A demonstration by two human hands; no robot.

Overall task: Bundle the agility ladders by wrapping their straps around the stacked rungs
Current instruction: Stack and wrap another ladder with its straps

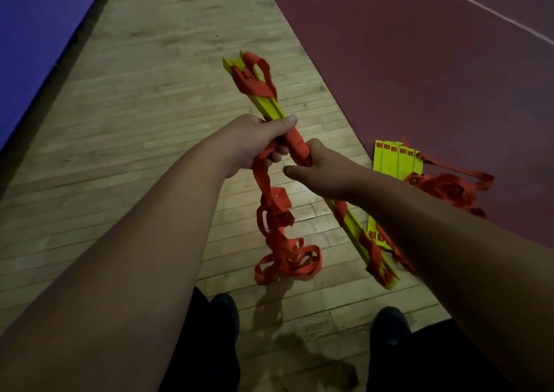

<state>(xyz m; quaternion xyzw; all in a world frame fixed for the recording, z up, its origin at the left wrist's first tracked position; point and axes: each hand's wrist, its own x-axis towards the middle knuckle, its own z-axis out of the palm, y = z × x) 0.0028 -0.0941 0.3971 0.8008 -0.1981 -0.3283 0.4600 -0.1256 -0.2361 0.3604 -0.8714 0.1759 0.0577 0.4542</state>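
Left hand [254, 144], right hand [319, 166] gripping rungs [270, 108], strap [273, 208] dangling

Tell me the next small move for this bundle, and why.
Probably pass the loose strap round the stacked rungs once more: only a short wrapped band sits between the left hand and right hand, and much strap hangs to the floor.

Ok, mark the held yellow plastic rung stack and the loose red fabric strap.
held yellow plastic rung stack [268, 105]: head view, bare upper section.
loose red fabric strap [274, 210]: head view, hanging middle.
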